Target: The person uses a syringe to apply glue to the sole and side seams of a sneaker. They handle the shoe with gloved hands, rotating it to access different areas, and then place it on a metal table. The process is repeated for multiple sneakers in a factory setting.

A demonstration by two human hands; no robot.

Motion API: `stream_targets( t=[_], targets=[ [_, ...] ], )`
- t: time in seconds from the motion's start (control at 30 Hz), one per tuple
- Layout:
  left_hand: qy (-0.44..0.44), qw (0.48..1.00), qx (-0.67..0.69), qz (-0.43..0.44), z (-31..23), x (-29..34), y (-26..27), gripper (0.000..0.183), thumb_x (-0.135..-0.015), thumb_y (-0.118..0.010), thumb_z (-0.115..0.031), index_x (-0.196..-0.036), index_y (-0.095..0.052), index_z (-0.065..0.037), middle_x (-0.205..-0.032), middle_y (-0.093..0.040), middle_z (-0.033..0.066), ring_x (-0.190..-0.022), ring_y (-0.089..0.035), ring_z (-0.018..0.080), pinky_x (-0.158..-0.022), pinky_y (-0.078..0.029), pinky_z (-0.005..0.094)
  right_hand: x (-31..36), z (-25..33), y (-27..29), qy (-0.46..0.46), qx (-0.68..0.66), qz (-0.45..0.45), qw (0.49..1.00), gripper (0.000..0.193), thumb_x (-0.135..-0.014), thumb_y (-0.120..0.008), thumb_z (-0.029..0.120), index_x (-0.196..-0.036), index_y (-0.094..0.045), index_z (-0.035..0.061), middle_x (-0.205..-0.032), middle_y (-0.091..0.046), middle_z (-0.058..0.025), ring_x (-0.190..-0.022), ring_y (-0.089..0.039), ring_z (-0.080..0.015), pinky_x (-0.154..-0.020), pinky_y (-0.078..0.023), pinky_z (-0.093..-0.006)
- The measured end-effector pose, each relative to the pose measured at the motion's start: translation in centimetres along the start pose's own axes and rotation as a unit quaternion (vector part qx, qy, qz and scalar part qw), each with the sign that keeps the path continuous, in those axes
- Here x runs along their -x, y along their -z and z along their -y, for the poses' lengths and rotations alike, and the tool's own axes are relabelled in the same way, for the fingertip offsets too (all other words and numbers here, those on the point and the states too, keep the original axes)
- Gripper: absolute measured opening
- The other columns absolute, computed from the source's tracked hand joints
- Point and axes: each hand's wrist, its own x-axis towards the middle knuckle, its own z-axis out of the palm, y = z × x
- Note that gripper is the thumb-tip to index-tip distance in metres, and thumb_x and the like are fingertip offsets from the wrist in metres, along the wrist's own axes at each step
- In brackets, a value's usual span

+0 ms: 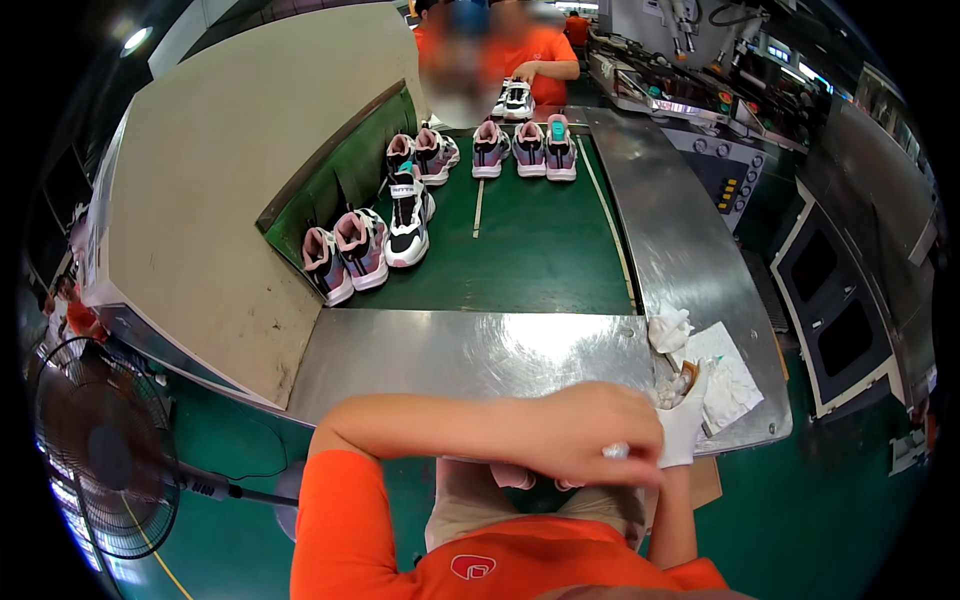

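My left forearm reaches across to the right over the steel edge of the work table. My left hand (605, 432) is curled closed, with a small whitish, shiny bit showing at its fingers; what that is, I cannot make out. Right beside it is my right hand (684, 425) in a white glove, its fingers mostly hidden. It is next to a small tan object (683, 378) with whitish stuff around it, on the table's right corner. A crumpled white cloth (669, 328) and a stained white sheet (728, 385) lie by that hand.
Several pink, black and white sneakers (361, 248) stand on the green conveyor belt (500, 270), at its left side and far end. Across the belt, a person in orange handles a shoe (515, 98). A beige housing (230, 200) borders the left; a fan (105, 450) stands lower left.
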Motion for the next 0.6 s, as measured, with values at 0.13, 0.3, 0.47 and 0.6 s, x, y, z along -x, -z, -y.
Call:
stream_targets(
  t=[0.13, 0.3, 0.47, 0.6],
  targets=[
    [0.128, 0.991, -0.033, -0.002, 3.4, 0.6, 2.4, 0.019, -0.094, -0.070, -0.026, -0.095, -0.071, -0.006, -0.089, -0.070, 0.0085, -0.082, -0.066, 0.0234, -0.070, -0.052, 0.0339, 0.0, -0.8, 0.6, 0.065, 0.137, -0.024, 0.988, 0.098, -0.064, -0.088, 0.004, -0.147, -0.035, -0.0029, -0.114, -0.056, -0.0134, -0.092, -0.061, -0.0190, -0.082, -0.055, -0.0313],
    [0.337, 0.935, 0.094, -0.051, 9.1, 0.0, 5.5, 0.028, -0.098, -0.066, -0.032, -0.105, -0.072, -0.004, -0.092, -0.072, 0.0025, -0.087, -0.065, 0.0105, -0.074, -0.052, 0.0281, 0.4, -2.4, 1.5, 0.090, 0.174, -0.005, 0.981, 0.103, -0.057, -0.092, 0.014, -0.144, -0.039, -0.0034, -0.116, -0.057, -0.0162, -0.094, -0.060, -0.0248, -0.088, -0.051, -0.0366],
    [0.421, 0.878, 0.179, -0.141, 14.8, -0.9, 8.4, 0.032, -0.100, -0.064, -0.032, -0.114, -0.068, -0.004, -0.105, -0.069, 0.0058, -0.096, -0.066, 0.0135, -0.078, -0.052, 0.0283, 1.5, -1.3, 1.5, 0.102, 0.160, -0.011, 0.982, 0.100, -0.059, -0.091, 0.015, -0.142, -0.039, -0.0029, -0.107, -0.059, -0.0131, -0.090, -0.058, -0.0238, -0.086, -0.051, -0.0372],
    [0.454, 0.849, 0.194, -0.190, 18.8, -1.6, 10.2, 0.033, -0.101, -0.062, -0.033, -0.118, -0.066, -0.005, -0.108, -0.067, 0.0048, -0.096, -0.066, 0.0145, -0.079, -0.053, 0.0292, 1.5, -0.6, 1.8, 0.033, 0.120, 0.000, 0.992, 0.101, -0.057, -0.090, 0.015, -0.143, -0.038, -0.0025, -0.109, -0.060, -0.0139, -0.092, -0.060, -0.0242, -0.086, -0.051, -0.0381]
  ],
)
